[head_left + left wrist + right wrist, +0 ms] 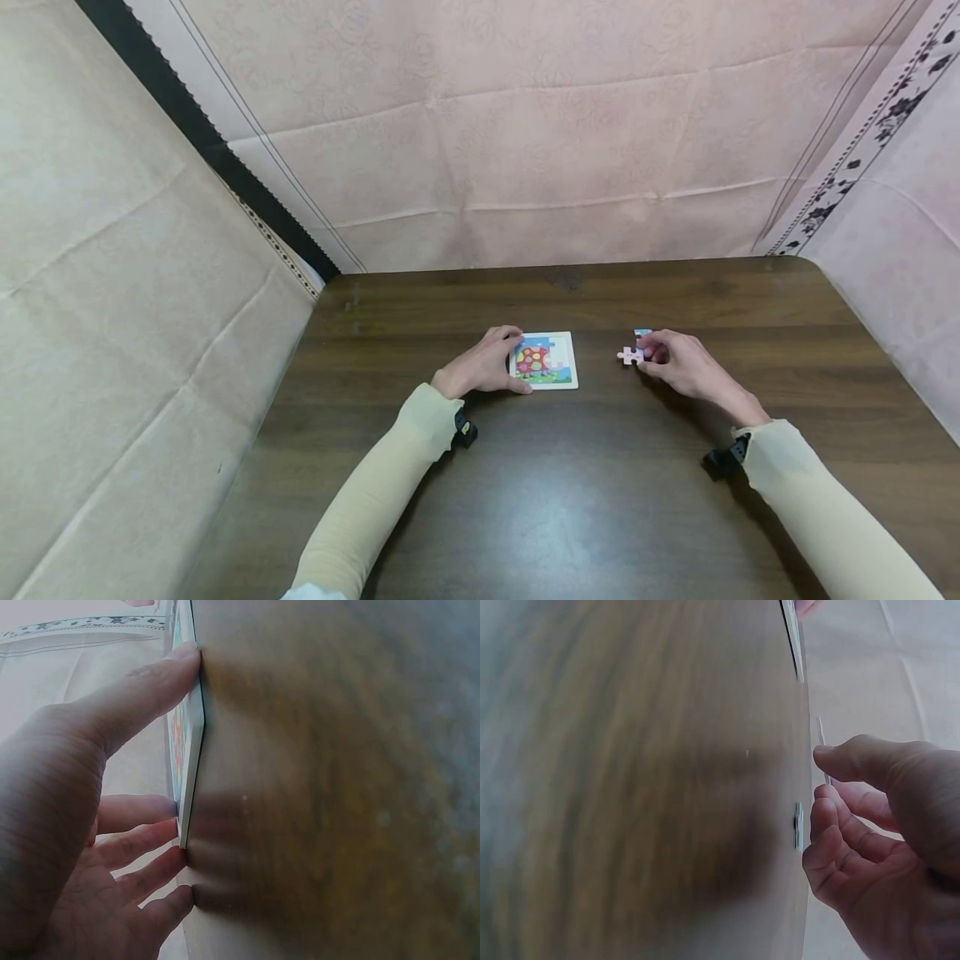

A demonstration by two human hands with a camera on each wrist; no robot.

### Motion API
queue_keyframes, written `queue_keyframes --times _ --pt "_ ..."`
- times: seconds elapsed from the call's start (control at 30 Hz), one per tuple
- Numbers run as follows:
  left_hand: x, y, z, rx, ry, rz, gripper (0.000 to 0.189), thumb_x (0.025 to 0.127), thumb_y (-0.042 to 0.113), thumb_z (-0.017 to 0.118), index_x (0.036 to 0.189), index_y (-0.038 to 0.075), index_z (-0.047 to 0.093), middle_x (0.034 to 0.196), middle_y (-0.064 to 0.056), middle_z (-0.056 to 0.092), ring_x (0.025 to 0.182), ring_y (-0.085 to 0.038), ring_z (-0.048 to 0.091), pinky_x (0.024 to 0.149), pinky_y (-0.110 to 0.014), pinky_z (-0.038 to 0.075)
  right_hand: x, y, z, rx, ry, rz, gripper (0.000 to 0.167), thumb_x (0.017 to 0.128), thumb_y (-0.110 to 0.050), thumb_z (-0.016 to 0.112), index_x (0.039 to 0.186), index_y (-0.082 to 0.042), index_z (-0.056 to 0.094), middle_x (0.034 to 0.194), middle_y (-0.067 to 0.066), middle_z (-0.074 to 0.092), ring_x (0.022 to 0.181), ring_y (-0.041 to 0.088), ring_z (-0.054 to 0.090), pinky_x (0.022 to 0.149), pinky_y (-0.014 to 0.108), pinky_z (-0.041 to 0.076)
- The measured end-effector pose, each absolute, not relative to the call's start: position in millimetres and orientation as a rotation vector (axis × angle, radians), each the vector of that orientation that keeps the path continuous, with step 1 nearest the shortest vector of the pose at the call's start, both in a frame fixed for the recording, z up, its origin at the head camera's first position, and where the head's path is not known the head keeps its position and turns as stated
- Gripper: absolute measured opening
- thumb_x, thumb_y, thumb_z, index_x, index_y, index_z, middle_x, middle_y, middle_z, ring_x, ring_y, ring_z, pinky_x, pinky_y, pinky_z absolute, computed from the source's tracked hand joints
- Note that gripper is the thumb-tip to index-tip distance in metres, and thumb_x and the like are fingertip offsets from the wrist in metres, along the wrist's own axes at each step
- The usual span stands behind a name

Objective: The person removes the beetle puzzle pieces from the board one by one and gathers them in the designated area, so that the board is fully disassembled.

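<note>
A small framed jigsaw puzzle (566, 367) with a red spotted picture lies flat on the table. My left hand (487, 362) holds it at its left side, thumb on the near edge and fingers at the far left corner. In the left wrist view the white puzzle frame (193, 750) stands between thumb and fingers. To the right, my right hand (686, 364) pinches a pinkish jigsaw piece (628, 356) between thumb and fingers; the right wrist view shows this piece (822, 733) edge-on, off the table. A blue jigsaw piece (642, 332) lies just beyond the fingers, partly hidden.
The brown wooden table (540, 483) extends around both hands. Its far edge meets a pale cloth (540, 167) hung behind, with more cloth at the left and right. Each wrist wears a black camera, such as the right wrist camera (722, 463).
</note>
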State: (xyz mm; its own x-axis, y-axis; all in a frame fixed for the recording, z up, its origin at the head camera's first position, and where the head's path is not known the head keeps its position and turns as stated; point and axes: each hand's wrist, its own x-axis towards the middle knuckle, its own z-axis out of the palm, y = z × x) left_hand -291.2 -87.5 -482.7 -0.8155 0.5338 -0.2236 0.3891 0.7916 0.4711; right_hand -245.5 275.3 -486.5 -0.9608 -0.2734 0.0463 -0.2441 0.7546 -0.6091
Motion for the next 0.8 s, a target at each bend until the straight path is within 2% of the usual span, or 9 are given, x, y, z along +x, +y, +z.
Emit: queue_keyframes --times 0.8 --pt "-292 -88 -484 0.698 2.642 0.575 0.1 0.09 0.049 0.089 0.168 0.009 0.041 0.177 -0.007 0.032 0.159 -0.029 0.032 0.131 -0.051 0.04 -245 301 -494 -0.406 2.909 -0.963 0.026 0.096 -0.005 0.082 0.118 0.006 0.073 0.101 0.014 0.072 0.091 0.021 0.063 0.077 0.023 0.049"
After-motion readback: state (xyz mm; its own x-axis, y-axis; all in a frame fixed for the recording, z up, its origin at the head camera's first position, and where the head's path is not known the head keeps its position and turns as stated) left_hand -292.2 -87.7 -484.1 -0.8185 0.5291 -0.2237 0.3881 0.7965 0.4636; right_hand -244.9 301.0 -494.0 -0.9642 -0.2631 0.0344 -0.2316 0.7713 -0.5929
